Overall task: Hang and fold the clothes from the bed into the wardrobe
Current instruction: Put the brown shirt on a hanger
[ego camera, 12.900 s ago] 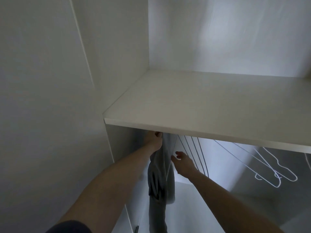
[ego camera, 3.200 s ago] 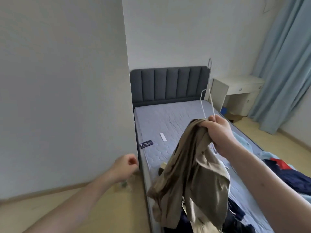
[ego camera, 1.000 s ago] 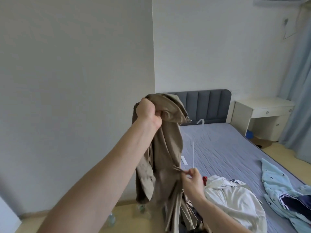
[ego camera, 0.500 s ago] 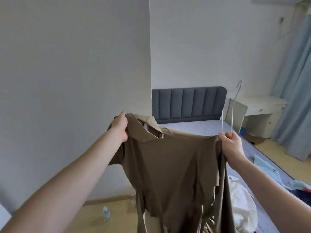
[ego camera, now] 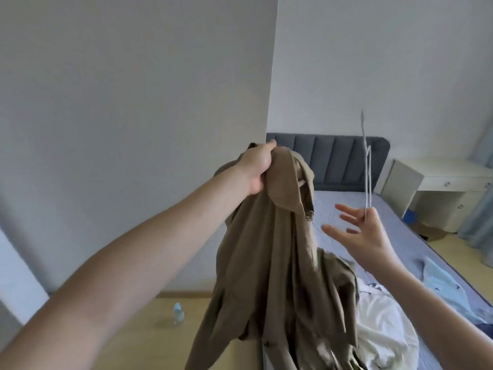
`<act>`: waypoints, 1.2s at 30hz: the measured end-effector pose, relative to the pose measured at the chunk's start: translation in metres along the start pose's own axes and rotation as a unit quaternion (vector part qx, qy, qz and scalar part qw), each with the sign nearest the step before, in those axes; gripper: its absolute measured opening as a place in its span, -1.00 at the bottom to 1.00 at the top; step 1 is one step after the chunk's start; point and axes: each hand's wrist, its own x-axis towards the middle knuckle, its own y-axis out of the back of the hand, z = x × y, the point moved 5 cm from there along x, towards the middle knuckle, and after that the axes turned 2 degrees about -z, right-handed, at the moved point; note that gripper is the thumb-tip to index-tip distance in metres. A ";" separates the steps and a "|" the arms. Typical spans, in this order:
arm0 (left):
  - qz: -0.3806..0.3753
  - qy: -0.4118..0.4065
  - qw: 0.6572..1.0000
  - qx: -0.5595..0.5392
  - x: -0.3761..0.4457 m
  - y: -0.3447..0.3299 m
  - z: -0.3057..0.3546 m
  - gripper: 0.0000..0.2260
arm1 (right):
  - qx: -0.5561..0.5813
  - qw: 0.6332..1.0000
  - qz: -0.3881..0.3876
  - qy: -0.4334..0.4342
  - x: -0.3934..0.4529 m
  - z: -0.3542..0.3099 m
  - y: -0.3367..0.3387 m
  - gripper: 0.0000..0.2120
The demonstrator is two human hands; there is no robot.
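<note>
Starting on the left, there's a small clear plastic water bottle [ego camera: 178,312] standing on the light wood floor [ego camera: 138,327] near the baseboard of the plain white wall [ego camera: 133,89], well clear of everything else. The left hand [ego camera: 256,168] is raised up in front of that wall's corner, fist clenched tight around a bunched-up part of the khaki-brown collared shirt [ego camera: 272,263], so the shirt is up in the air, dangling in loose folds from the fist down past the bottom of the picture, over the near left corner of the bed. Its collar flops over to the right of the fist, with a little metal snap showing on the edge. Behind it is the grey padded headboard [ego camera: 336,153] at the far end of the bed, with the pale blue-grey quilted mattress [ego camera: 346,206] running toward the camera. Right of the shirt, the right hand [ego camera: 365,236] is not on the shirt at all, most fingers spread out loose, but it's got the thin white wire hanger [ego camera: 367,177] pinched by its bottom end, the hanger sticking straight up. A crumpled white garment [ego camera: 384,324] lies on the mattress near the bed's near edge, just beside the hanging shirt, and a light blue patterned garment [ego camera: 440,281] sits along the bed's right edge. Off the bed's far right corner is a white bedside desk with drawers [ego camera: 440,188], and a blue curtain [ego camera: 480,166] at the far right.
</note>
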 end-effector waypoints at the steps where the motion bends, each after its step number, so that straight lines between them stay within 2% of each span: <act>1: -0.031 0.002 0.999 0.015 -0.004 -0.018 0.000 -0.62 | 0.009 1.000 -0.005 0.013 -0.002 -0.005 -0.014 -0.33; 3: -0.085 -0.003 0.996 0.040 -0.011 -0.049 0.000 -0.63 | 0.053 0.998 0.006 0.046 -0.003 -0.014 -0.035 -0.40; 5: -0.109 -0.011 0.991 0.076 -0.016 -0.068 -0.001 -0.62 | 0.085 0.992 0.052 0.072 0.000 -0.023 -0.044 -0.68; 6: -0.115 -0.018 0.988 0.097 -0.017 -0.073 -0.004 -0.61 | 0.105 0.989 0.083 0.057 0.002 -0.025 -0.044 -0.74; 8: -0.110 -0.045 0.984 0.132 -0.018 -0.067 -0.012 -0.65 | 0.155 0.980 0.121 0.022 0.007 -0.024 -0.043 -0.71; 11: -0.090 -0.067 0.985 0.133 -0.024 -0.025 -0.040 -0.65 | 0.153 0.981 0.115 0.014 0.010 -0.024 -0.047 -0.74; 13: -0.078 -0.022 0.993 0.085 -0.029 0.020 -0.081 -0.59 | 0.158 0.980 0.118 0.001 0.012 -0.019 -0.051 -0.80; 15: -0.030 0.038 0.997 0.059 -0.037 0.064 -0.139 -0.60 | 0.169 0.978 0.121 -0.016 0.013 -0.010 -0.055 -0.82; 17: 0.030 0.087 0.991 0.093 -0.050 0.096 -0.208 -0.76 | 0.179 0.975 0.124 -0.050 0.015 -0.001 -0.059 -0.79; 19: 0.036 0.160 0.970 0.182 -0.071 0.111 -0.275 -0.93 | 0.194 0.970 0.120 -0.082 0.016 0.006 -0.066 -0.75; 20: -0.003 0.205 0.950 0.235 -0.083 0.112 -0.306 -0.90 | 0.203 0.968 0.116 -0.095 0.017 0.008 -0.069 -0.74; 23: -0.221 0.298 0.854 0.365 -0.123 0.088 -0.375 -0.69 | 0.223 0.961 0.114 -0.117 0.020 0.013 -0.077 -0.75; 24: -0.239 0.312 0.839 0.376 -0.133 0.081 -0.387 -0.58 | 0.221 0.960 0.115 -0.123 0.021 0.014 -0.079 -0.75; 26: -0.184 0.289 0.873 0.347 -0.135 0.069 -0.396 -0.37 | 0.213 0.961 0.112 -0.139 0.024 0.018 -0.082 -0.78; 27: -0.139 0.264 0.890 0.345 -0.130 0.064 -0.392 -0.38 | 0.208 0.961 0.108 -0.148 0.026 0.021 -0.083 -0.79; 30: -0.044 0.183 0.904 0.385 -0.109 0.058 -0.358 -0.63 | 0.175 0.967 0.089 -0.162 0.034 0.031 -0.073 -0.84; 32: 0.029 0.150 0.917 0.368 -0.099 0.064 -0.323 -0.72 | 0.123 0.977 0.072 -0.161 0.039 0.041 -0.058 -0.84; 33: 0.062 0.130 0.935 0.324 -0.097 0.066 -0.301 -0.74 | 0.082 0.982 0.058 -0.162 0.040 0.047 -0.051 -0.84; 36: 0.086 0.092 0.984 0.126 -0.086 0.066 -0.242 -0.70 | -0.027 0.982 0.004 -0.188 0.032 0.068 -0.041 -0.87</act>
